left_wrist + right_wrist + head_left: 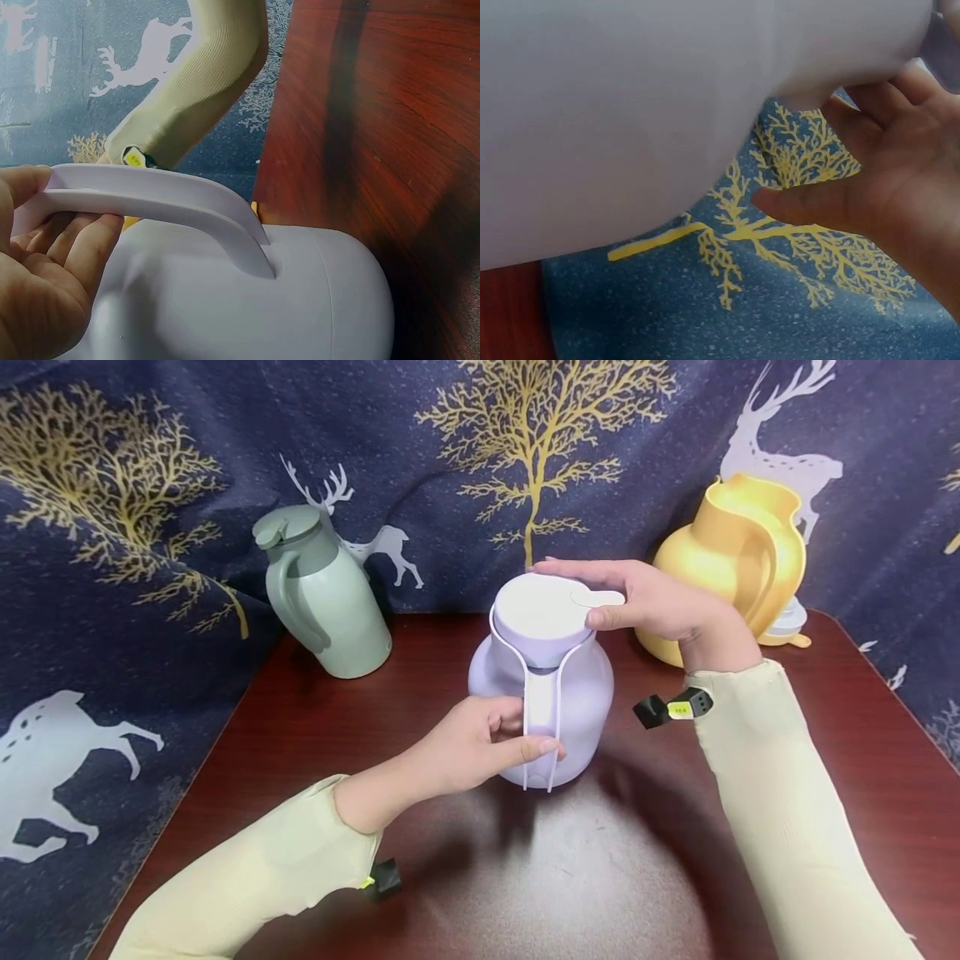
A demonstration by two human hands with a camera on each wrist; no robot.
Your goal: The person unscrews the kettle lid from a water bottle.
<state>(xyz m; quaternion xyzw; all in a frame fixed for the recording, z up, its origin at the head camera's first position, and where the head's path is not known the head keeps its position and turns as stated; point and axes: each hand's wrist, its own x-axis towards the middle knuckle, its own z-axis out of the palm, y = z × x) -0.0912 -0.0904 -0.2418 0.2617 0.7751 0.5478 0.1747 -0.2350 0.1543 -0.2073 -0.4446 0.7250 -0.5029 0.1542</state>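
Observation:
A lavender thermos jug (596,702) is upright in the middle of the head view, its handle facing me. I cannot tell whether its base touches the table. My left hand (468,747) grips the handle (176,202), thumb on one side and fingers curled beneath it in the left wrist view. At the top, my right hand (660,597) clasps the pale lid (536,606). Its thumb lies at the lid's edge under the tab (603,598), and its fingers reach round the back. In the right wrist view, one finger (795,204) stretches out apart from the jug.
A green thermos jug (341,610) stands at the back left of the dark red table (420,652). On the back right is a yellow jug (675,560), with a small pale-and-yellow piece (789,620) beside it. A dark patterned cloth (442,568) hangs behind.

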